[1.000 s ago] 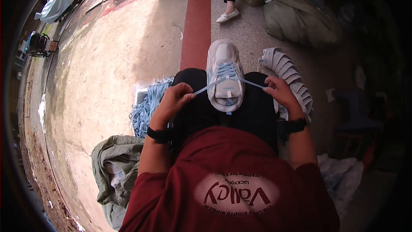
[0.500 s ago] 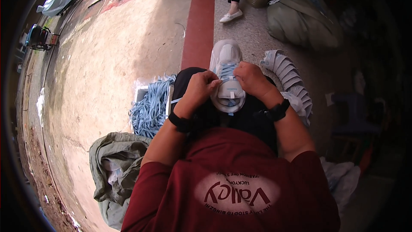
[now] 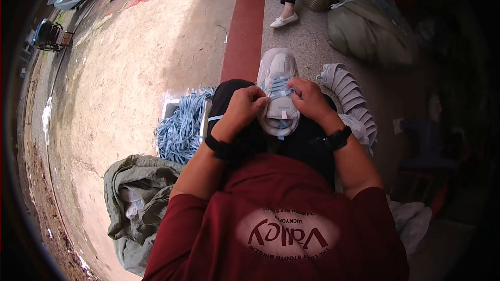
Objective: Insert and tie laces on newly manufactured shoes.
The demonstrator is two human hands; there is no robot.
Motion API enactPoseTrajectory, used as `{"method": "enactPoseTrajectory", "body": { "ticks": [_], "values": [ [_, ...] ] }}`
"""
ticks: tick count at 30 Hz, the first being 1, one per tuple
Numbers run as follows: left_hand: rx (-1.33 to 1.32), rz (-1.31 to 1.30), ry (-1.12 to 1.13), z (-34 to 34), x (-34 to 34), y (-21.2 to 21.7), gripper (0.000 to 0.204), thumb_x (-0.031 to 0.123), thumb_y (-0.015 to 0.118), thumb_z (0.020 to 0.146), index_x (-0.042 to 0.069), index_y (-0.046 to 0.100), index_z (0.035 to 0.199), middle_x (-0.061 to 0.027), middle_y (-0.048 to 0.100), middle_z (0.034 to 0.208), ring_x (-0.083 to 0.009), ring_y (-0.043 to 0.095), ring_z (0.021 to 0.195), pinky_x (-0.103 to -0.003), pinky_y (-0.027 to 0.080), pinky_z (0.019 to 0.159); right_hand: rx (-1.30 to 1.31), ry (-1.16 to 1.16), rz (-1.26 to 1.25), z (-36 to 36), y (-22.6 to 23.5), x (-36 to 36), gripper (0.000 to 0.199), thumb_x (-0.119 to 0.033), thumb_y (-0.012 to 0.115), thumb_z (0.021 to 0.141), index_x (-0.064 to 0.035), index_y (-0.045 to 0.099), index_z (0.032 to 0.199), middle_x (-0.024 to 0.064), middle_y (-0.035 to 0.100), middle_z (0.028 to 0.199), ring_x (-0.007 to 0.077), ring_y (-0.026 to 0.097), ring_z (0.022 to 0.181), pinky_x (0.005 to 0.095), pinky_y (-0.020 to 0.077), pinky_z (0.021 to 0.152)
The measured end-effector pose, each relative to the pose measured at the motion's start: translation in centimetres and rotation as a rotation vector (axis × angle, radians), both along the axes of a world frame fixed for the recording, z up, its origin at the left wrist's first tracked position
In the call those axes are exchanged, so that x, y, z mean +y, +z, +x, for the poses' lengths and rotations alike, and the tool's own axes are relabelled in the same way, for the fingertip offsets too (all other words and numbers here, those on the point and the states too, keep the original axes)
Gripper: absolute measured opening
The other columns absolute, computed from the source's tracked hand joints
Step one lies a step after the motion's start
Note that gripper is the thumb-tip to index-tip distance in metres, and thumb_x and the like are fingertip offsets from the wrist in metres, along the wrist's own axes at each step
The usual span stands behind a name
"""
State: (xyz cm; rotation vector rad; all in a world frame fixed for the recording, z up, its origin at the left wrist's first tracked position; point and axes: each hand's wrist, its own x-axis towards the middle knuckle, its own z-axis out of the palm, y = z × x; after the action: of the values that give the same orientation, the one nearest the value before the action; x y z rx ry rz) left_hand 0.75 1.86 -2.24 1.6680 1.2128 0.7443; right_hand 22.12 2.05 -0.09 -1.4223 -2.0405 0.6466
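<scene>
Two hands on white sneaker [image 3: 279,93] in lap, L grip [image 3: 244,110] & R grip [image 3: 307,99] pinching blue laces [image 3: 280,86]

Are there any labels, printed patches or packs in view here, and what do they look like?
Tongue label: small pale grey patch on the white shoe held on the lap, between the left hand and right hand.
Shirt print: pale oval with dark red lettering, on the person's dark red shirt, bottom centre.
Lace pack: clear wrapping at the bundle of light blue laces, on the floor to the left.

Sunlit concrete floor [image 3: 130,73] with a red strip [image 3: 244,31].
</scene>
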Motion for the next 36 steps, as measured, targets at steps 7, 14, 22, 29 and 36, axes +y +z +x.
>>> {"method": "enactPoseTrajectory", "body": {
  "ticks": [7,14,22,29,36],
  "values": [
    [-0.018,-0.015,-0.001,0.1,0.0,-0.1,0.015,0.013,0.064,0.08,-0.002,0.062,0.083,-0.0076,0.062,0.07,-0.0111,0.055,0.066,-0.026,0.046,0.064,-0.074,0.194,-0.182,0.6,0.9,1.8,0.009,-0.011,0.059,0.066,-0.004,0.057,0.072,0.0163,0.056,0.073,0.033,0.056,0.071,0.0387,0.0451,0.065],
    [-0.006,-0.003,-0.017,0.0,0.2,0.6,0.016,0.013,0.067,0.077,-0.001,0.063,0.081,-0.0071,0.061,0.067,-0.0107,0.054,0.064,-0.027,0.045,0.061,-0.264,0.366,-0.132,0.6,1.6,3.2,0.009,-0.005,0.062,0.067,-0.0014,0.055,0.071,0.013,0.051,0.076,0.0258,0.054,0.074,0.0338,0.043,0.065],
    [-0.012,0.019,-0.005,0.0,0.5,0.1,0.017,0.014,0.069,0.074,-0.001,0.063,0.078,-0.0121,0.061,0.066,-0.0181,0.058,0.063,-0.031,0.046,0.06,-0.523,0.148,0.322,-0.6,2.1,1.6,0.005,-0.009,0.058,0.069,-0.0045,0.058,0.071,0.0161,0.056,0.07,0.0338,0.058,0.067,0.0419,0.048,0.06],
    [-0.018,0.045,-0.03,0.2,0.5,0.2,0.017,0.013,0.068,0.076,-0.002,0.062,0.08,-0.0087,0.061,0.066,-0.0112,0.054,0.062,-0.028,0.045,0.06,-0.279,-0.184,0.393,-0.3,-1.1,1.5,0.006,-0.008,0.052,0.075,-0.0031,0.055,0.077,0.0096,0.053,0.057,0.0258,0.055,0.05,0.0374,0.0441,0.048],
    [0.012,0.023,-0.018,0.2,0.6,0.3,0.017,0.013,0.068,0.076,-0.002,0.062,0.079,-0.0096,0.061,0.067,-0.0114,0.055,0.063,-0.028,0.045,0.06,0.828,0.138,-0.878,2.0,0.7,2.5,0.004,-0.006,0.055,0.08,-0.0032,0.056,0.081,-0.0021,0.046,0.057,0.0027,0.036,0.044,0.0179,0.0249,0.04]
  ]
}}
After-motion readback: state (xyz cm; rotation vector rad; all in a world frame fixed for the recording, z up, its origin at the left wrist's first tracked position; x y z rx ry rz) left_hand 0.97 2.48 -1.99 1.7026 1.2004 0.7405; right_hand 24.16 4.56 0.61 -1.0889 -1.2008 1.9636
